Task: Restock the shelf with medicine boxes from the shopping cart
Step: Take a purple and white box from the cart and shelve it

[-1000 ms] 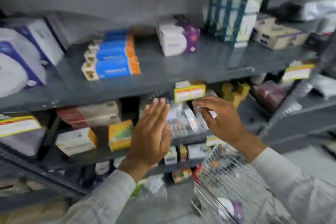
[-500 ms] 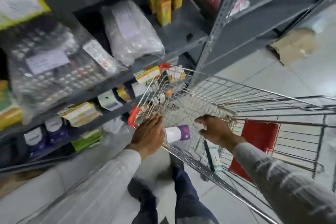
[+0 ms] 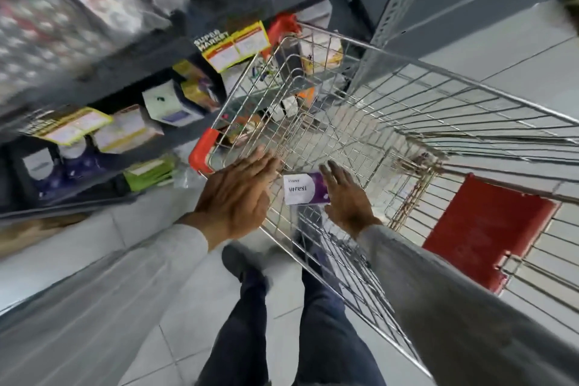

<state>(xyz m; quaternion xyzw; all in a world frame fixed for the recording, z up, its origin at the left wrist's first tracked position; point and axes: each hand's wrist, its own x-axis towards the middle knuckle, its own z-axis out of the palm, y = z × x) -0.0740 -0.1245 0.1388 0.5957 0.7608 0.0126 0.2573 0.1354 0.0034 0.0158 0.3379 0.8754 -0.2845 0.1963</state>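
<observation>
Hands [image 3: 235,197] now flank purple box [image 3: 305,189] closer.

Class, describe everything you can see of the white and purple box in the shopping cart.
The white and purple box is a small, flat, rectangular carton, apparently cardboard. Its left part is white with dark printed lettering, its right part purple. It looks closed and undamaged, and lies low inside the shopping cart near the corner closest to the person. It sits between the open left hand and the open right hand, whose fingers overlap its right edge; whether they actually touch it is unclear.
</observation>
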